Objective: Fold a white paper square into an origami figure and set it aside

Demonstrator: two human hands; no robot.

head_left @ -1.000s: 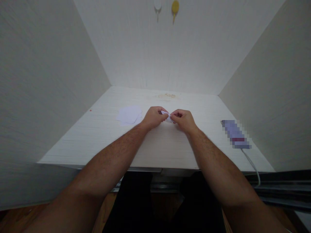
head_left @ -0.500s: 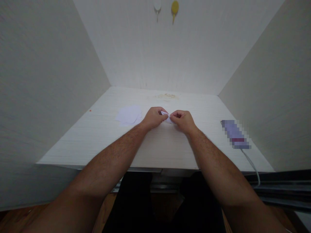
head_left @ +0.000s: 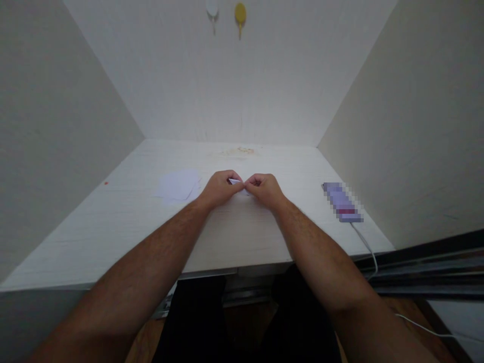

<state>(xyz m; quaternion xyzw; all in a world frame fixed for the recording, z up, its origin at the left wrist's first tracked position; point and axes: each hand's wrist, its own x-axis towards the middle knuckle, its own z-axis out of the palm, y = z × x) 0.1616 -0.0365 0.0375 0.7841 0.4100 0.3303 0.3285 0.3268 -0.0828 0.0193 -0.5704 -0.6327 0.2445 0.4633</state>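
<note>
A small folded piece of white paper (head_left: 235,181) is pinched between my two hands over the middle of the white desk. My left hand (head_left: 223,187) grips its left part, thumb and fingers closed. From the other side, my right hand (head_left: 264,188) pinches it with fingertips close to the left thumb. Most of the paper is hidden behind my fingers. Left of my left hand, a loose pile of white paper sheets (head_left: 177,184) lies on the desk.
On the desk's right side lies a blurred-out phone (head_left: 342,202) with a white cable (head_left: 365,239) running off the front edge. Walls enclose the desk (head_left: 242,242) at the back and sides. A yellow hook (head_left: 240,14) and a white hook (head_left: 212,9) are on the back wall.
The whole view has shifted, so the desk and hands appear further left. My hands have drawn slightly closer together on the folded paper, and both keep their pinch.
</note>
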